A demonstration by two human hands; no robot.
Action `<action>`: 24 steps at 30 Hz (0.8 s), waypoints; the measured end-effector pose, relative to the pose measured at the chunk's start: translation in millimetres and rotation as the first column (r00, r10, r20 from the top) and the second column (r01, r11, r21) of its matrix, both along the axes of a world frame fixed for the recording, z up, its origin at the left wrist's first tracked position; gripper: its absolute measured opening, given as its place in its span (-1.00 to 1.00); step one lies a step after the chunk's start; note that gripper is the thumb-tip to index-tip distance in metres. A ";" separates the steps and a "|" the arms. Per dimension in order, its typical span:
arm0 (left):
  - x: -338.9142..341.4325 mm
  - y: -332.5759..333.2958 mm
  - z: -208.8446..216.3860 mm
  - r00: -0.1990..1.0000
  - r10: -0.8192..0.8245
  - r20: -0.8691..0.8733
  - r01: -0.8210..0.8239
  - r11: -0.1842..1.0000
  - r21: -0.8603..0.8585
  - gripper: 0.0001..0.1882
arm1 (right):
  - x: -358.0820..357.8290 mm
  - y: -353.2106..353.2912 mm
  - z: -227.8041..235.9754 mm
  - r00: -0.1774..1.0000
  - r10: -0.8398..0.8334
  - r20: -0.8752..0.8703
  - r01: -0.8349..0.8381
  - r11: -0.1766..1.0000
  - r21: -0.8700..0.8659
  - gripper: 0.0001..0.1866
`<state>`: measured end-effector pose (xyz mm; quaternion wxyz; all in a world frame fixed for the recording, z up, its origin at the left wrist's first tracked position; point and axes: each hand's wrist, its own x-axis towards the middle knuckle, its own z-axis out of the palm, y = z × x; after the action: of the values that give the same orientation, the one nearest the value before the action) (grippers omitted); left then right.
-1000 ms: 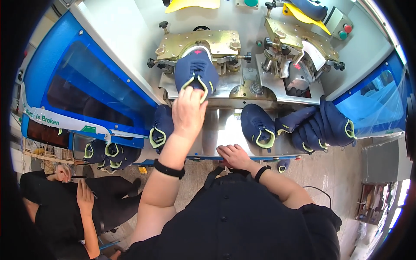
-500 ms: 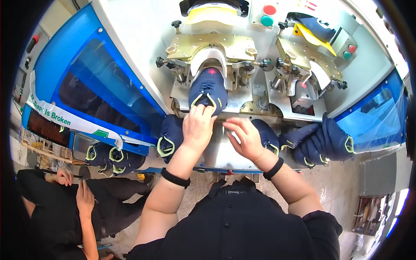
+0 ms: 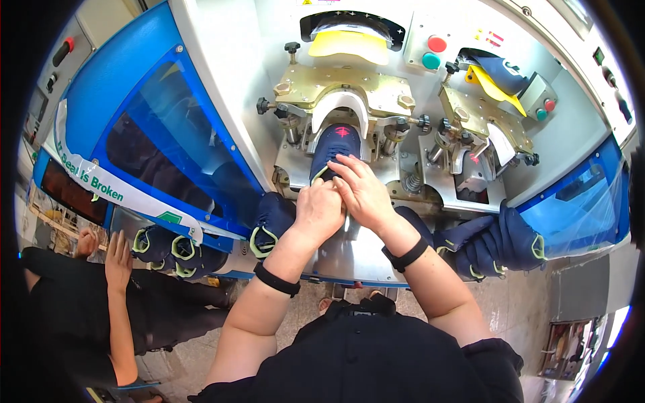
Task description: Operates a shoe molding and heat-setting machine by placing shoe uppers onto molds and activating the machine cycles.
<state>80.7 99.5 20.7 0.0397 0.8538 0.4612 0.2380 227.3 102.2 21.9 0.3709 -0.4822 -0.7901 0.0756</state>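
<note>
A navy blue sneaker [image 3: 330, 142] with a lime-edged collar sits toe first under the curved clamp of the left machine station [image 3: 349, 87]. A red light mark shows on its toe. My left hand [image 3: 317, 209] is closed at the collar and heel end of this sneaker, its fingertips partly hidden. My right hand [image 3: 365, 191] lies over the sneaker's collar with fingers stretched out, its thumb side touching my left hand. Both hands cover most of the sneaker's rear half.
Several more navy sneakers [image 3: 500, 242] lie at the right on the metal ledge; another sneaker [image 3: 270, 221] stands left of my hands. A second station [image 3: 480, 151] is at the right. A blue door [image 3: 181, 121] flanks the left, beside a co-worker's hand [image 3: 118, 262].
My right hand has come in from the right onto the sneaker's collar, beside my left hand. My left hand has shifted back toward the heel. The whole view has shifted slightly.
</note>
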 end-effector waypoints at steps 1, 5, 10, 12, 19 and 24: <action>0.5 1.1 -0.7 1.000 0.007 -0.004 -0.007 1.000 -0.001 -0.88 | 0.7 0.5 0.5 1.000 0.000 0.003 0.000 1.000 -0.002 -0.59; -2.4 3.5 -2.7 1.000 -0.001 0.008 0.001 1.000 -0.026 -0.88 | -2.3 -0.1 2.1 0.999 -0.001 0.041 0.002 1.000 -0.021 -0.62; -6.6 7.2 -5.4 0.999 -0.037 -0.008 0.037 0.999 -0.029 -0.85 | -10.5 -3.3 3.9 0.998 -0.063 -0.018 0.062 0.998 -0.011 -0.62; -7.3 9.0 -5.5 0.998 -0.037 -0.044 0.036 0.999 -0.033 -0.84 | -11.1 -1.9 6.4 0.999 -0.046 -0.021 0.046 0.999 -0.024 -0.63; -8.6 7.9 0.6 0.997 -0.007 -0.076 0.000 0.995 -0.101 -0.78 | -17.0 11.4 11.9 0.993 0.039 0.114 -0.030 0.996 -0.083 -0.52; -7.6 6.7 1.7 0.996 -0.008 -0.094 -0.001 0.995 -0.104 -0.78 | -16.9 6.9 14.4 0.995 0.000 0.096 0.020 0.978 -0.208 -0.50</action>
<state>73.1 106.1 22.3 0.0628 0.8617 0.4729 0.1732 210.4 109.0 36.3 0.2805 -0.5255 -0.7922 0.1328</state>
